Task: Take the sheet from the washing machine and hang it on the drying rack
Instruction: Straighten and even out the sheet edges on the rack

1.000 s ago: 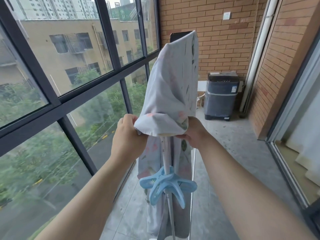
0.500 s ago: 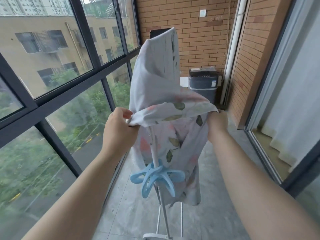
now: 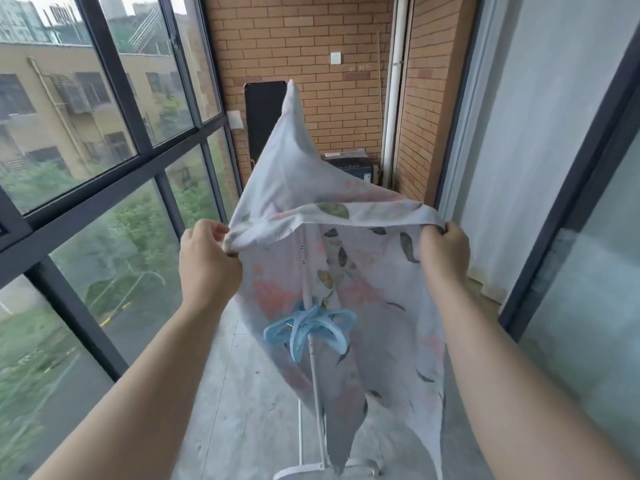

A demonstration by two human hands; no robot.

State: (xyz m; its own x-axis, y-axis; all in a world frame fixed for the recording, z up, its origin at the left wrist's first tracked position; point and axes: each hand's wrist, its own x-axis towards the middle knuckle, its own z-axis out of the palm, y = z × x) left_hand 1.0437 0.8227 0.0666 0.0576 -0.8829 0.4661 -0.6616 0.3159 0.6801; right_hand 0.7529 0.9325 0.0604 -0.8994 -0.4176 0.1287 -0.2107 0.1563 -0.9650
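A pale sheet printed with leaves and pink flowers drapes over the drying rack, peaking at the rack's far end. My left hand grips the sheet's near edge on the left. My right hand grips the same edge on the right, so the hem stretches between them. Under the lifted edge shows the rack's white pole with a blue plastic hub. The dark washing machine stands at the far brick wall, partly hidden by the sheet.
Large dark-framed windows run along the left. A glass sliding door with a white curtain lines the right. A white drainpipe and a dark panel stand against the brick wall. The rack's white foot rests on the grey concrete floor.
My hands have moved apart along the sheet's edge, the right one going far to the right, spreading the fabric wider over the rack. The view has shifted closer and slightly lower.
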